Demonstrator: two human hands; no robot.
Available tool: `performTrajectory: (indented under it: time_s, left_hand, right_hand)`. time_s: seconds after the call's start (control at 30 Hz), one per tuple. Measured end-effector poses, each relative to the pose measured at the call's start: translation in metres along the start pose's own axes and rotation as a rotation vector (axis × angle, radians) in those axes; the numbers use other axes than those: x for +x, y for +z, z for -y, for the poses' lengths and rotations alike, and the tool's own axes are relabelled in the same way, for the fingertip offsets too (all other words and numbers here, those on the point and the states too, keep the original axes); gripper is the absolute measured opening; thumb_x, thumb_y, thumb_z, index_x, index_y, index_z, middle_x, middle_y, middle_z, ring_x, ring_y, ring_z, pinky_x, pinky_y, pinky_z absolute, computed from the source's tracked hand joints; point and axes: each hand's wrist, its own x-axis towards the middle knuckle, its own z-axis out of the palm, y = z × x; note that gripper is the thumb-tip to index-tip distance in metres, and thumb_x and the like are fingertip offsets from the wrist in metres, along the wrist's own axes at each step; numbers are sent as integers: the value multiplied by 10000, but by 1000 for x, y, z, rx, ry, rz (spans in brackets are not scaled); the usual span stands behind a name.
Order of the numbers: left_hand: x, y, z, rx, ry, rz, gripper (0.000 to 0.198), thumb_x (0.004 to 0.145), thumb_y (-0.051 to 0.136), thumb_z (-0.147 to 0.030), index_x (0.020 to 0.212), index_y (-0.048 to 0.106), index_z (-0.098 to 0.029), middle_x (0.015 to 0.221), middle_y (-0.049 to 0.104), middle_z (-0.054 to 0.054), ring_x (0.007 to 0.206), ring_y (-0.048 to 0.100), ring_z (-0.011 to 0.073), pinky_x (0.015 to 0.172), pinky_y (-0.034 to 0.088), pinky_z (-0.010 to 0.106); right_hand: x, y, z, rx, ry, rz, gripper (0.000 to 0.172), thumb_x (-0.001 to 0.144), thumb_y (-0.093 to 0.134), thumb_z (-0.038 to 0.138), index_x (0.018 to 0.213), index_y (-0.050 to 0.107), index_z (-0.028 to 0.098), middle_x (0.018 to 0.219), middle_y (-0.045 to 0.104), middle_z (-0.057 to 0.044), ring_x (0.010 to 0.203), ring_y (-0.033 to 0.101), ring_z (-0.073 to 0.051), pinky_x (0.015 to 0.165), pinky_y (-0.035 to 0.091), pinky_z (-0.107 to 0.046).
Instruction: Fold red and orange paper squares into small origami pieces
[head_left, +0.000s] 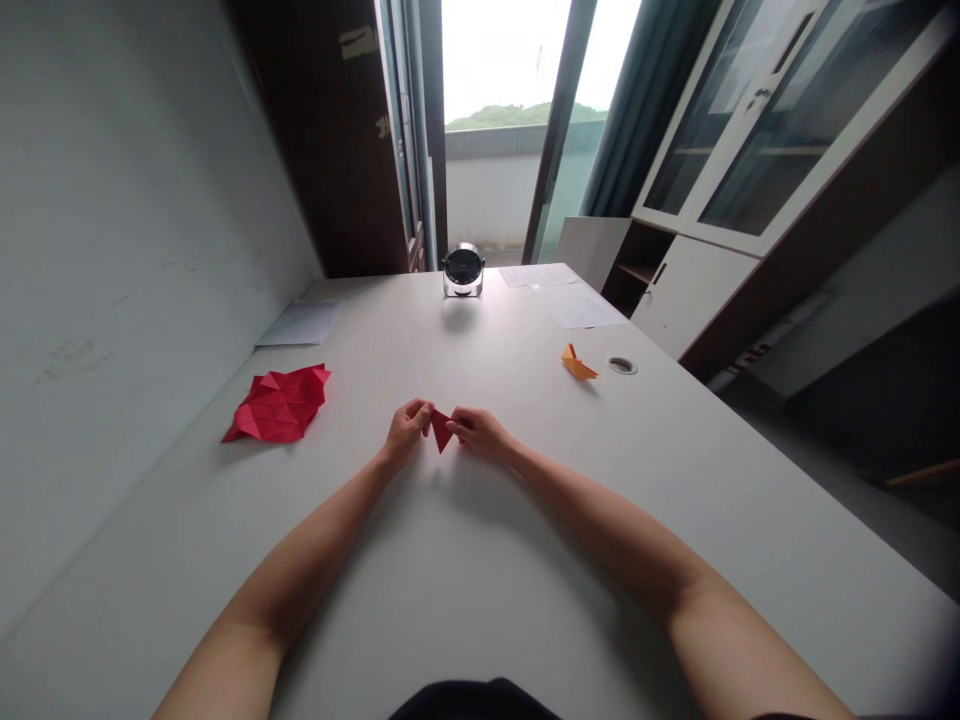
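Between my two hands is a small folded piece of red paper [441, 432], a triangle with its point toward me. My left hand [410, 425] pinches its left corner between thumb and fingers. At the right corner my right hand [480, 432] grips it the same way. Off to the left lies a creased sheet of red paper [279, 404], partly crumpled. An orange folded paper boat [577, 363] rests on the table to the right, apart from my hands.
The white table [450, 600] runs up to a wall [150, 250] on the left. A small round black fan-like device [463, 268] stands at its far edge. Papers [581, 305] lie at the far right, another sheet [300, 323] far left. A cable hole [622, 366] sits beyond the boat.
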Motion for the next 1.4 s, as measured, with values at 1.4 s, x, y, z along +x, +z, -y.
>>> performTrajectory:
  time_s: [1.4]
  left_hand:
    - [-1, 7, -1, -176, -202, 98, 443, 791, 737, -556, 864, 595, -143, 688, 678, 28, 585, 627, 122, 636, 508, 260]
  right_hand:
    - [-7, 5, -2, -480, -397, -290, 396, 927, 600, 290, 1315, 539, 240, 1011, 698, -44, 721, 631, -120, 680, 491, -237]
